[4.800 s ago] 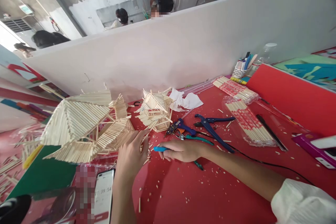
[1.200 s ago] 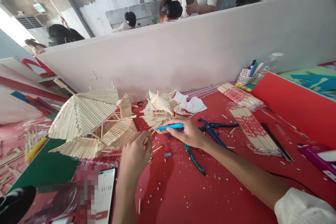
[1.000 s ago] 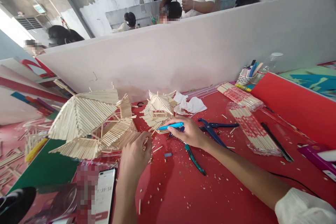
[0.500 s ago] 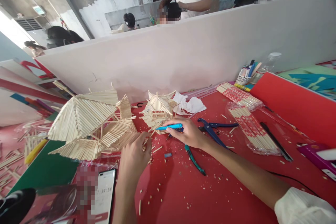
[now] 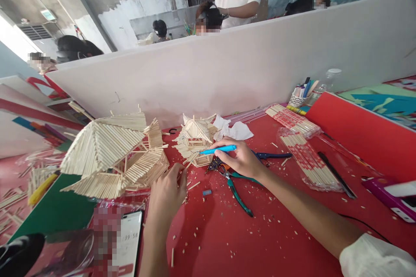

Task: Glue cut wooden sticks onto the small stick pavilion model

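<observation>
My right hand [image 5: 242, 158] is closed around a blue pen [image 5: 219, 150], whose tip points left, in front of the small stick-built pavilion [image 5: 196, 132]. Lower and to the left, my left hand [image 5: 169, 188] has its fingers curled in a pinch on a thin wooden stick [image 5: 189, 162], which slants up toward the pen tip. Beside that hand on the left stands a larger stick-built house [image 5: 104, 147] with sloping roofs. Green-handled pliers [image 5: 237, 194] lie on the red table below my right hand, and a blue-handled cutter [image 5: 274, 155] is partly hidden behind it.
Wrapped stick bundles [image 5: 310, 162] lie at the right, near a pen cup [image 5: 298, 98] and a red board [image 5: 360, 134]. A phone [image 5: 128, 238] lies front left. Wood chips and a small blue piece [image 5: 207, 192] dot the table. Other people sit beyond the white partition [image 5: 208, 73].
My right hand has shifted slightly right with the pen, its tip drawing away from the stick. More of the green-handled pliers now shows. My left hand stays nearly still.
</observation>
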Tool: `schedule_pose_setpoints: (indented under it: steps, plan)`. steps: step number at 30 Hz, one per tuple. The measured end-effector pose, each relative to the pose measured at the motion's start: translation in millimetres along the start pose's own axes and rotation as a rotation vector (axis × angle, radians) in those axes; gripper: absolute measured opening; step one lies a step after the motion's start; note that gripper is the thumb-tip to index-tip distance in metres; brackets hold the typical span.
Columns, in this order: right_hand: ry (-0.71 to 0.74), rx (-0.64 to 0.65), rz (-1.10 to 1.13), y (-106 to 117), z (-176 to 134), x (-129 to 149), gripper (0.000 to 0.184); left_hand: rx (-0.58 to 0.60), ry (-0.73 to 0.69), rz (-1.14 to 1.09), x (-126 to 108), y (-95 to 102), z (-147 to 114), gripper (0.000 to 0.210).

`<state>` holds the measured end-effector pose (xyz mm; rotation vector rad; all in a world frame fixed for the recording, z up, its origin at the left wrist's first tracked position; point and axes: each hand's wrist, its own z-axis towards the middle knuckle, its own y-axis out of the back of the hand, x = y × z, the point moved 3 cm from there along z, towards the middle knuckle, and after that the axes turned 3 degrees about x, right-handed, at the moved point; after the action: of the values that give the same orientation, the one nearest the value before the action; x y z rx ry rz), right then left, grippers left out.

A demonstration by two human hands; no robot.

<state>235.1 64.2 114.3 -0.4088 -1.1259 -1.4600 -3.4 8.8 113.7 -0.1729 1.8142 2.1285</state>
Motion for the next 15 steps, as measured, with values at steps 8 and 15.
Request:
schedule_pose_setpoints:
  steps: [8,15]
  plan:
    - [0.019,-0.089,0.020,23,-8,9,0.022,-0.007,-0.027,-0.168,3,9.4,0,0.025]
    - [-0.037,-0.129,0.077,33,-33,10,0.026,0.240,-0.113,-0.435,-2,15.0,-6,0.033]
